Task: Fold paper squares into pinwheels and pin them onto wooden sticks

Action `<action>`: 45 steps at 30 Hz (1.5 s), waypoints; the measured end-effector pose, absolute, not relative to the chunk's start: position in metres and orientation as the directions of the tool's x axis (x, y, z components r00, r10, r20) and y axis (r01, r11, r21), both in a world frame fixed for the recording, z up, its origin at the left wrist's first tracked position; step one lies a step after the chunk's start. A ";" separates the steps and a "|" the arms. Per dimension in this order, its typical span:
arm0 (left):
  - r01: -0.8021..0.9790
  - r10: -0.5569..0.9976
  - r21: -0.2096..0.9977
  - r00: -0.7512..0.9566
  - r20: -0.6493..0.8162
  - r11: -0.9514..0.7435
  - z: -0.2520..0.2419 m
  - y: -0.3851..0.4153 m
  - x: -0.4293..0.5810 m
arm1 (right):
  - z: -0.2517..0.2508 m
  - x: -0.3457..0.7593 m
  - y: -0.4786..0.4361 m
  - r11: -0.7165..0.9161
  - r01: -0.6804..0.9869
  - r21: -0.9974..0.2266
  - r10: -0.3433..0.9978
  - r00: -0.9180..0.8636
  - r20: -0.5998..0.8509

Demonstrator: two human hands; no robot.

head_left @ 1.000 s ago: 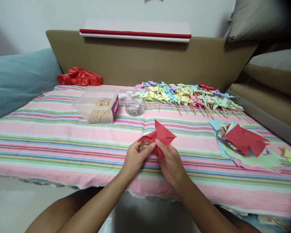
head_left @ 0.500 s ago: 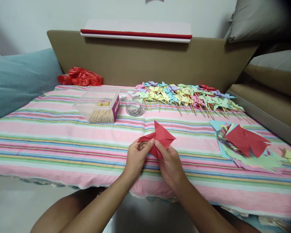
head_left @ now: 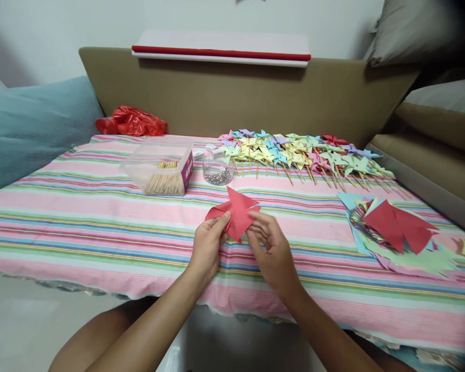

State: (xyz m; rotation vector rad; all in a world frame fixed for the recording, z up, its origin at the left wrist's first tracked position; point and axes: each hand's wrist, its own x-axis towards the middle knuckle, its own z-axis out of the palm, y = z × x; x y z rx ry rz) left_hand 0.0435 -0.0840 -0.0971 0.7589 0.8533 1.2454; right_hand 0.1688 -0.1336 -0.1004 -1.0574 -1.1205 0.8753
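Observation:
A red paper pinwheel piece, slit into pointed flaps, is held just above the striped cloth. My left hand pinches its left lower side, thumb on top and fingers underneath. At the paper's right edge is my right hand, its curled fingertips against a flap and its thumb apart below them. No paper shows clamped between that thumb and the fingers. Beyond the paper stands a clear round tub of small silvery metal pieces. To its left, a translucent plastic box contains many thin wooden sticks.
Finished pastel paper pinwheels on sticks lie in rows at the back right. Cut paper sheets, a red one on top, are piled at right. A red plastic bag sits at back left. Cushions border the sides.
The red paper has shifted left and turned in my left hand. My right thumb has come off the paper's middle, and the right fingers are now at its right edge.

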 end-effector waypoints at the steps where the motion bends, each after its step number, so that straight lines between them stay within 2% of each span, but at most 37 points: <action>1: -0.477 0.985 0.863 0.112 -0.130 0.168 -0.097 -0.085 0.043 | -0.101 0.170 -0.134 0.265 0.031 -0.964 0.943 0.201 0.265; 5: -0.454 0.986 0.877 0.115 -0.121 0.160 -0.098 -0.085 0.044 | -0.100 0.171 -0.133 0.216 0.091 -0.972 0.953 0.194 0.230; 12: -0.368 0.991 0.923 0.113 -0.077 0.114 -0.097 -0.087 0.046 | -0.100 0.175 -0.129 0.126 -0.100 -0.987 0.963 0.252 0.097; 20: -0.314 0.986 0.944 0.162 -0.048 0.098 -0.091 -0.093 0.049 | -0.105 0.175 -0.125 0.085 -0.247 -0.965 0.943 0.334 -0.002; 40: -0.310 0.974 0.946 0.225 -0.019 0.090 -0.098 -0.097 0.052 | -0.108 0.167 -0.123 0.106 -0.248 -0.963 0.893 0.449 -0.018; 45: -0.240 0.980 0.969 0.199 -0.012 0.060 -0.099 -0.097 0.052 | -0.107 0.164 -0.126 0.115 -0.228 -0.967 0.890 0.456 -0.001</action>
